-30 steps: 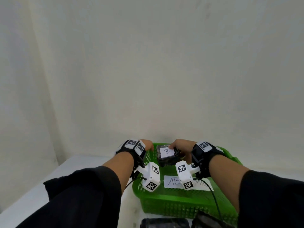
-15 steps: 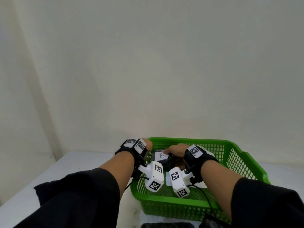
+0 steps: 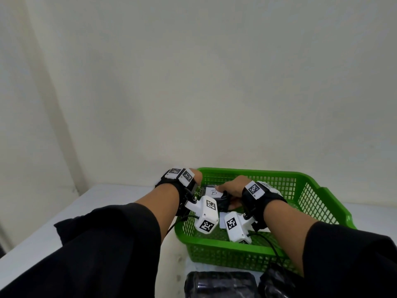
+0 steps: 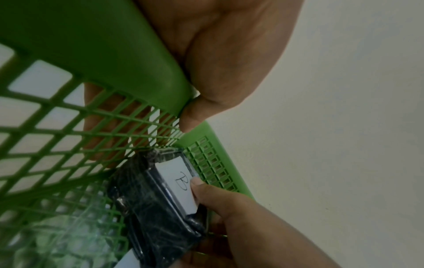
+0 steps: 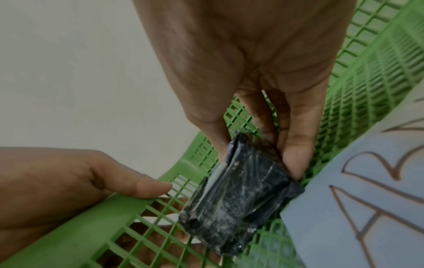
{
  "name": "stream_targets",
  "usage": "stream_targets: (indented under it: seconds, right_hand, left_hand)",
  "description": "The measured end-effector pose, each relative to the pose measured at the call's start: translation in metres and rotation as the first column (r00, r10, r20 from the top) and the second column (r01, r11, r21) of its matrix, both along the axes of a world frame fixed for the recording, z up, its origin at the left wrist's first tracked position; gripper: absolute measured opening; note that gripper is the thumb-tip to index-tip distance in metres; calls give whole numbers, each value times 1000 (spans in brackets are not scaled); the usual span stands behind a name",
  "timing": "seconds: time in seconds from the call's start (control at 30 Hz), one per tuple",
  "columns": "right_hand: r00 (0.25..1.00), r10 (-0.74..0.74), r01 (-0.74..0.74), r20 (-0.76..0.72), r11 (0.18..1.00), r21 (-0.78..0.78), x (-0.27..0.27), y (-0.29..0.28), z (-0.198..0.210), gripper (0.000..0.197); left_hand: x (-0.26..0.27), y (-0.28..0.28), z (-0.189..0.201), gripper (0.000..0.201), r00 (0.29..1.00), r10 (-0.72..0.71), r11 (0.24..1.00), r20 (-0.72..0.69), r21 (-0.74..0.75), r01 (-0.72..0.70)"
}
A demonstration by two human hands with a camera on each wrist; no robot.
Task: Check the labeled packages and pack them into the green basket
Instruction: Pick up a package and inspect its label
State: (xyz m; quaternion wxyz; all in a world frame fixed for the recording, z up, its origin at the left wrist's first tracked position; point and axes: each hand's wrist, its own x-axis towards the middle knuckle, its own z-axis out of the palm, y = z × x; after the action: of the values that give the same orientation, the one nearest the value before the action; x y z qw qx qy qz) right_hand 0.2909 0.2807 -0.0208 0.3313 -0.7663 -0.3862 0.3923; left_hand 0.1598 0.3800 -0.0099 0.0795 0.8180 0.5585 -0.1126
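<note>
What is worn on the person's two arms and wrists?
Black sleeves are pushed up the forearms. Each wrist has a black strap with square black-and-white marker tags. A white camera block with the same tags hangs under each wrist, trailing a thin black cable.

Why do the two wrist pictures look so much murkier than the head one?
Head view: bright, even light, sharp on the green basket. Left wrist view: dim, close basket rim blurred, yet the B package reads clearly. Right wrist view: dim, soft, edges bent by the wide lens.

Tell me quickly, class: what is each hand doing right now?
Left hand: grips the green basket by its rim.
Right hand: holds the black package labeled B inside the basket.
</note>
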Motion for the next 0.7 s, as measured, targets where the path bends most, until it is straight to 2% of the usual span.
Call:
stream_targets:
  seconds: [0.07, 0.13, 0.2, 0.3, 0.4, 0.43, 0.5, 0.57, 0.67, 0.7]
  right_hand:
    - [1000, -5, 5, -17, 1000, -1, 0, -1, 1, 28]
    - [1000, -11, 10, -27, 1000, -4, 1, -4, 3, 27]
    - [999, -18, 18, -38, 1000, -4, 3, -8, 6, 29]
    - [997, 17, -18, 81, 1000, 9, 7, -7, 15, 38]
    - [939, 72, -67, 335, 997, -28, 11, -15, 35, 64]
    - [917, 94, -86, 387, 996, -37, 12, -19, 42, 66]
    - [886, 150, -146, 438, 988, -42, 13, -25, 60, 54]
    - [868, 140, -165, 477, 986, 10, 12, -30, 79, 44]
    - [803, 133, -191, 581, 981, 40, 7, -43, 109, 57]
    - [777, 144, -214, 613, 976, 43, 4, -50, 118, 64]
  left_hand:
    - [-1, 4, -1, 42, 994, 74, 997, 79, -16, -73]
    - [-7, -28, 16, 45, 960, 144, 989, 242, -60, -133]
    - [-8, -46, 28, 43, 931, 158, 986, 330, -101, -131]
    - [-12, -45, 39, 42, 893, 162, 985, 421, -126, -119]
    - [-24, -47, 48, 45, 794, 270, 960, 545, -215, -179]
    - [-28, -48, 52, 46, 725, 331, 942, 605, -262, -211]
    - [-35, -55, 65, 44, 568, 447, 894, 691, -371, -252]
    - [-45, -57, 81, 45, 491, 473, 881, 731, -381, -282]
    - [-57, -61, 111, 49, 492, 385, 920, 780, -287, -265]
    - [-61, -62, 118, 53, 534, 343, 936, 773, -231, -266]
